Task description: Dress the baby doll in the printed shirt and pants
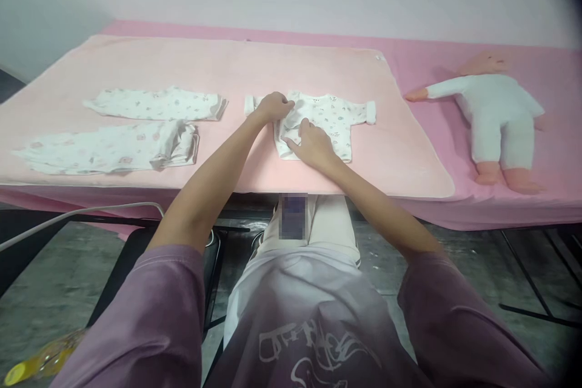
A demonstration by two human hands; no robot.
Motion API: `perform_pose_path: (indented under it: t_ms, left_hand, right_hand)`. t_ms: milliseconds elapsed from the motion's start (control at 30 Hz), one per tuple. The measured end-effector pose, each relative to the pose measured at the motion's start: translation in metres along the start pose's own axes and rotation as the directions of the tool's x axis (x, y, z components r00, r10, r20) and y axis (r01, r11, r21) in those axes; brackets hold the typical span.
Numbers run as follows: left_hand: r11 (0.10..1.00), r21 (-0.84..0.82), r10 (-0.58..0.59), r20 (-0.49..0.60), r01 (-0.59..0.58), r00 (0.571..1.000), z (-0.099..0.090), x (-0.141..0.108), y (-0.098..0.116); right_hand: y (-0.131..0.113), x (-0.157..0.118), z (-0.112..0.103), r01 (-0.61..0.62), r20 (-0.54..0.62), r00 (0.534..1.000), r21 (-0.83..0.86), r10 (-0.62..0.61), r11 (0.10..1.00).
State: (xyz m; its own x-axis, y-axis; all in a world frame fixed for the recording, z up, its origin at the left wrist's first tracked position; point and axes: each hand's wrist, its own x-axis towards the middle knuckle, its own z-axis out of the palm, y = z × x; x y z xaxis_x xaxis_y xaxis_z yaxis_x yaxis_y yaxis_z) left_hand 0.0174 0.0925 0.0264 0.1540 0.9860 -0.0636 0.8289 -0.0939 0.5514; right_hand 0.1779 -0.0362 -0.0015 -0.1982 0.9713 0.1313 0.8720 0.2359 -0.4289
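Our left hand (274,107) bent over ten o'clock on the printed shirt (337,119), whether clamping cloth we could not tell; our right hand (317,145), thumb and fingers apart, touched six o'clock. The shirt lay at our twelve o'clock; uneven pulling, we judged, could crease it.

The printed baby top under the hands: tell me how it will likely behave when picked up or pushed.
The printed baby top should be floppy, since its cloth creases softly near the left hand. It is probably light, being a small, thin-looking garment. Pushed, it may wrinkle on the pale pink blanket rather than roll, since it lies spread flat.
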Motion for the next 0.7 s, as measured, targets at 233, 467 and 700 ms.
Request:
perform_pose_path:
  t_ms: [233, 467, 700]
  left_hand:
    - [0.996, -0.002, 0.085, -0.056, -0.085, 0.995, -0.003, -0.001, -0.001]
    - [0.992, -0.124, 0.020, -0.134, -0.037, 0.991, 0.000, 0.000, 0.006]
    - [0.985, -0.151, 0.060, -0.119, -0.077, 0.991, 0.006, 0.003, 0.007]
  right_hand:
    - [-0.008, -0.013, -0.016, 0.088, 0.043, 0.995, 0.098, -0.092, 0.991]
    - [-0.011, -0.013, -0.010, 0.109, 0.009, 0.994, 0.099, -0.110, 0.989]
    - [0.021, 0.010, -0.014, -0.006, -0.121, 0.993, 0.025, 0.009, 1.000]
